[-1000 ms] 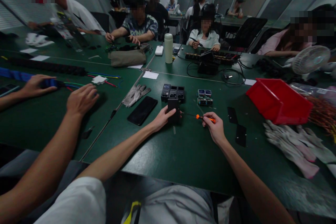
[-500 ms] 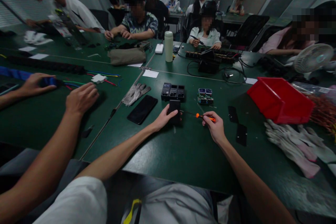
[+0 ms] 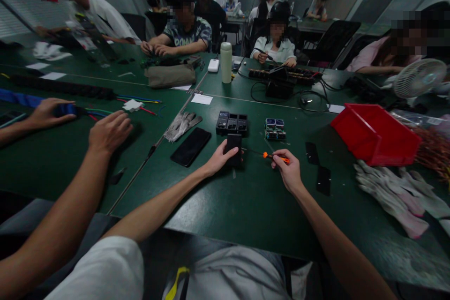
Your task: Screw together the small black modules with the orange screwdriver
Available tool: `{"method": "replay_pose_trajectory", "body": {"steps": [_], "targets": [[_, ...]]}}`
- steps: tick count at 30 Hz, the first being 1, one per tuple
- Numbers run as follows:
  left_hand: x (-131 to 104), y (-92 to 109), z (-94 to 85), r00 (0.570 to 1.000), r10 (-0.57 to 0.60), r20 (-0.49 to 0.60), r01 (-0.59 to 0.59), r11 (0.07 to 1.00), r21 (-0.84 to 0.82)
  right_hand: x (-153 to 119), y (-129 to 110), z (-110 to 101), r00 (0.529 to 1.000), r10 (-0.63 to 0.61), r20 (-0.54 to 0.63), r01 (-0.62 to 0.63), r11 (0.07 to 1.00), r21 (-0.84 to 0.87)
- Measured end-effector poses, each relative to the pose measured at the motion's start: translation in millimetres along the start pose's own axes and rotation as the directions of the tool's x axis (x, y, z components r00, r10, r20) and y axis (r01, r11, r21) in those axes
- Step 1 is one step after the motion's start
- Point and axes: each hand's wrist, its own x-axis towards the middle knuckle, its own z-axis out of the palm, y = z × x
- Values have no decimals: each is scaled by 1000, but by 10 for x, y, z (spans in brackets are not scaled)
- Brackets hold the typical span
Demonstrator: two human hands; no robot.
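Note:
My left hand (image 3: 222, 158) is closed around a small black plastic case (image 3: 233, 144), thumb across its front. In my right hand (image 3: 286, 167) is an orange-and-black screwdriver (image 3: 277, 157), pinched by the handle. Its thin shaft points left, and the tip is at or close to the right side of the case; contact is too small to make out. Just beyond the case sits a row of black housings (image 3: 231, 123). Small green circuit boards (image 3: 275, 129) lie to the right of it. Two flat black panels (image 3: 323, 179) rest right of my right hand.
A black phone (image 3: 191, 147) and a grey glove (image 3: 183, 125) lie left of my left hand. To the right are a red bin (image 3: 374, 133) and used gloves (image 3: 390, 194). A co-worker's hands (image 3: 109, 132) work beside me at left. A pale green bottle (image 3: 226, 62) stands farther back.
My hands, the case and the screwdriver hold almost the same place; the screwdriver handle has shifted very slightly. Across the table, a co-worker's hands have moved a little.

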Motion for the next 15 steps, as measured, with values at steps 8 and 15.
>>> {"method": "replay_pose_trajectory", "body": {"steps": [8,15], "targets": [[-15,13,-13,1000,28,14,-29,999,28,-1,-1,-6,1000,3,2,-3,1000,4],[-17,34,-10,1000,22,4,-22,997,70,-3,-5,3,999,28,21,-29,999,24]]}}
